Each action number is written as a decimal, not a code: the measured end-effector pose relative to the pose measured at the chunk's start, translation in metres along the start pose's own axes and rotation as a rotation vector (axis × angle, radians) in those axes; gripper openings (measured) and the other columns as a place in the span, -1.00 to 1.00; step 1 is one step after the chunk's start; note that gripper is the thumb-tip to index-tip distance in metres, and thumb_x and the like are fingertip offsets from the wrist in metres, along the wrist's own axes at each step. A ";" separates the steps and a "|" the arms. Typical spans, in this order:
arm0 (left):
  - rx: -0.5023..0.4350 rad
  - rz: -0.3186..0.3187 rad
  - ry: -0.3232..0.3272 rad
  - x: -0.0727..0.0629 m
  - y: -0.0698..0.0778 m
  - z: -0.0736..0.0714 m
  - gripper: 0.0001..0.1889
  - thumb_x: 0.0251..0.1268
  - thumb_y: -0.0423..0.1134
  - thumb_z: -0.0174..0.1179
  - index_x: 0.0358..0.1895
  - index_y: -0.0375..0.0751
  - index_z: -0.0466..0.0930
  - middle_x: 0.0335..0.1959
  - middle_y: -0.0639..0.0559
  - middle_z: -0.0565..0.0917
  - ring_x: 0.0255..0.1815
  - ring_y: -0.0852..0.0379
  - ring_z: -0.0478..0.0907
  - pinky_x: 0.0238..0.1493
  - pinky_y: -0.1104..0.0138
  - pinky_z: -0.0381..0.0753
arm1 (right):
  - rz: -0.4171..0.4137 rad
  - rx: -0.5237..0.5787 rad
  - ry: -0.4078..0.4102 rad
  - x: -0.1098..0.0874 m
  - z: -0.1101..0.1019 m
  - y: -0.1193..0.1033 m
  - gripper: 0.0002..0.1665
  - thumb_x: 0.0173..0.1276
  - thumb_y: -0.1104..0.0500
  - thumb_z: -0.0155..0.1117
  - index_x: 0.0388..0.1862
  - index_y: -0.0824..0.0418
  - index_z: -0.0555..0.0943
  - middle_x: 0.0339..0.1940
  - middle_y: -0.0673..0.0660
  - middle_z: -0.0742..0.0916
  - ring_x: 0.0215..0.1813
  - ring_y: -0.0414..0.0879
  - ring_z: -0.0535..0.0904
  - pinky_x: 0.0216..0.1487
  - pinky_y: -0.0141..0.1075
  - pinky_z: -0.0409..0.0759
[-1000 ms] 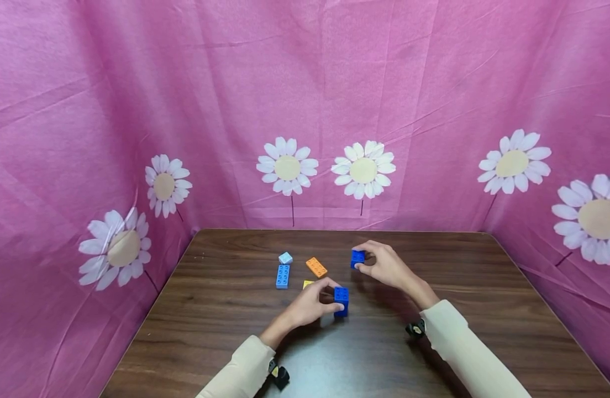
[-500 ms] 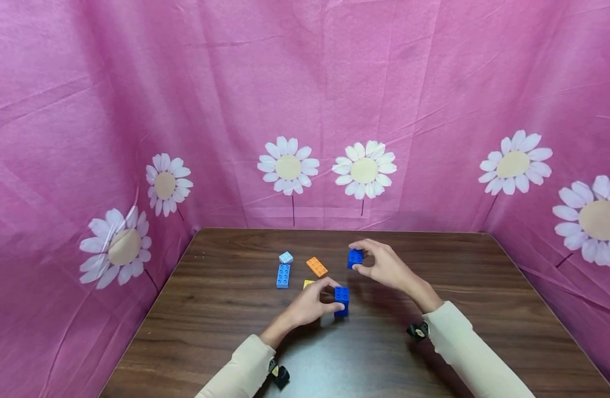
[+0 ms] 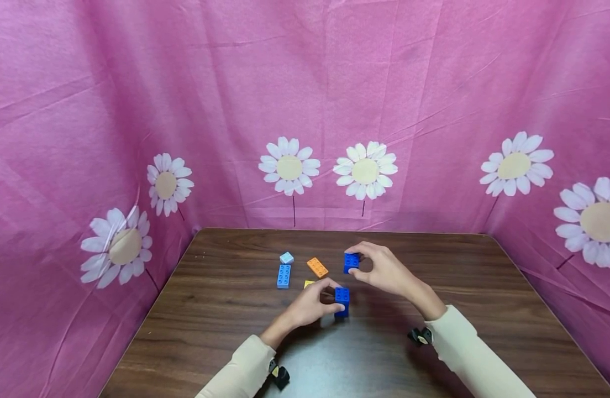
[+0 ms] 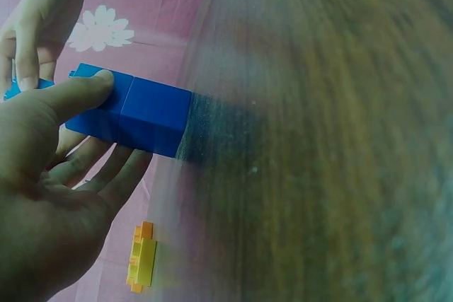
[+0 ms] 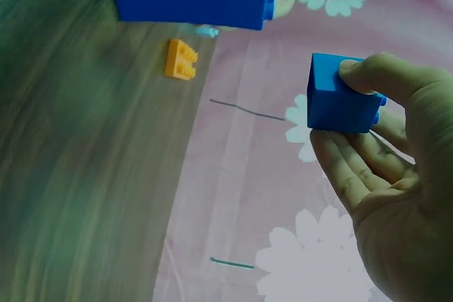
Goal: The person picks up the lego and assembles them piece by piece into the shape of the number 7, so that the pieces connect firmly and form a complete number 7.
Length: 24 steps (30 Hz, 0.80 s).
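Observation:
My left hand [image 3: 309, 305] grips a stack of two dark blue toy bricks [image 3: 342, 303], thumb on the near side and fingers behind. In the left wrist view the seam between the stacked bricks [image 4: 152, 114] shows, and the stack's lower end meets the tabletop. Behind it and slightly to the right, my right hand [image 3: 384, 270] pinches a single dark blue brick [image 3: 351, 263] between thumb and fingers. The right wrist view shows that brick [image 5: 343, 97] held up off the table, studs facing up, apart from the stack.
Left of the hands lie a light blue long brick [image 3: 283, 276], a pale blue small brick [image 3: 287, 258] and an orange brick [image 3: 317, 267]. A yellow brick [image 3: 309, 283] is partly hidden behind my left hand. Pink flowered cloth [image 3: 330, 99] hangs around the wooden table [image 3: 210, 309].
My right hand has carried its blue brick left and slightly nearer, closer to the stack. My left hand stays in place on the stack.

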<state>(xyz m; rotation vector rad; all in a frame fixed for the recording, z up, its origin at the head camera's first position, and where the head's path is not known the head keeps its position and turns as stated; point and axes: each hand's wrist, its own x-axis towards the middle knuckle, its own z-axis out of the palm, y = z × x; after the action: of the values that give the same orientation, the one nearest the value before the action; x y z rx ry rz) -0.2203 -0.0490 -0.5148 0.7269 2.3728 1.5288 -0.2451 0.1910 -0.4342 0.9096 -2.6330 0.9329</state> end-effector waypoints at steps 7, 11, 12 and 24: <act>-0.004 0.006 -0.008 0.000 -0.002 0.000 -0.68 0.40 -0.23 0.46 0.13 -0.12 0.64 0.02 -0.02 0.78 0.08 0.16 0.72 0.16 0.31 0.71 | -0.032 -0.008 -0.001 -0.003 -0.003 -0.010 -0.48 0.30 0.17 0.62 0.22 0.14 0.69 -0.01 -0.02 0.77 -0.03 -0.14 0.72 0.05 -0.03 0.79; -0.001 -0.002 -0.011 0.000 -0.002 -0.001 -0.68 0.40 -0.22 0.46 0.14 -0.11 0.64 0.03 -0.01 0.78 0.09 0.15 0.72 0.17 0.29 0.71 | -0.036 -0.004 -0.014 -0.006 -0.003 -0.015 -0.48 0.31 0.17 0.61 0.24 0.13 0.68 0.00 -0.02 0.77 -0.02 -0.15 0.71 0.05 -0.02 0.80; 0.002 -0.007 -0.011 0.000 -0.001 -0.001 -0.68 0.40 -0.22 0.46 0.14 -0.11 0.63 0.03 -0.01 0.78 0.09 0.15 0.72 0.17 0.29 0.71 | -0.038 -0.001 -0.018 -0.006 -0.003 -0.016 -0.47 0.31 0.17 0.61 0.24 0.13 0.68 0.01 -0.02 0.77 -0.02 -0.15 0.71 0.05 -0.02 0.80; -0.008 -0.008 -0.016 0.000 -0.002 -0.001 -0.68 0.42 -0.22 0.44 0.15 -0.13 0.63 0.08 -0.10 0.78 0.12 0.05 0.74 0.20 0.21 0.73 | -0.052 0.004 -0.029 -0.010 -0.002 -0.027 -0.48 0.31 0.16 0.62 0.22 0.12 0.69 0.01 -0.04 0.77 -0.01 -0.17 0.71 0.07 -0.06 0.80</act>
<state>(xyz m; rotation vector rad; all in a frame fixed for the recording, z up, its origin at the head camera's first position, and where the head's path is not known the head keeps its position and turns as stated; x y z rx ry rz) -0.2215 -0.0502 -0.5158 0.7244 2.3537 1.5231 -0.2203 0.1808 -0.4224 0.9945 -2.6196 0.9193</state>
